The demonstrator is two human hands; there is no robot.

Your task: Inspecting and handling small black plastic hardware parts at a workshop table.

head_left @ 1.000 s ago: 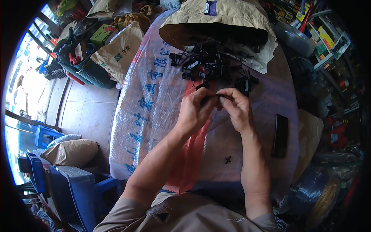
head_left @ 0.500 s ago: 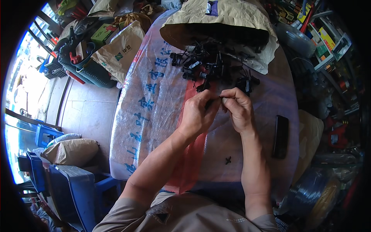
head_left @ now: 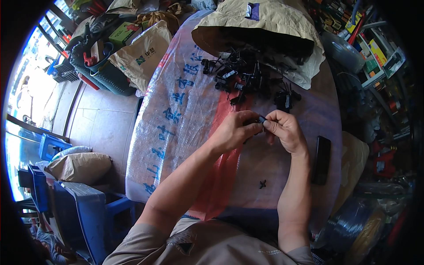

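At frame centre, above the plastic-covered worktop (head_left: 185,110): left hand (head_left: 232,130) and right hand (head_left: 286,130) meet, fingertips pinched on a small black part (head_left: 260,119) btwn them. Both grips narrow, closed on the part. Pile of black parts (head_left: 247,79) just above, upper centre, spilling from a brown paper sack (head_left: 265,22). Single black piece (head_left: 263,183) lower centre. Black flat device (head_left: 321,160) at right.

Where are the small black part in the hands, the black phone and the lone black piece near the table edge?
small black part (head_left: 261,119), head view, its visible end
black phone (head_left: 321,160), head view, its middle
lone black piece (head_left: 263,183), head view, its centre
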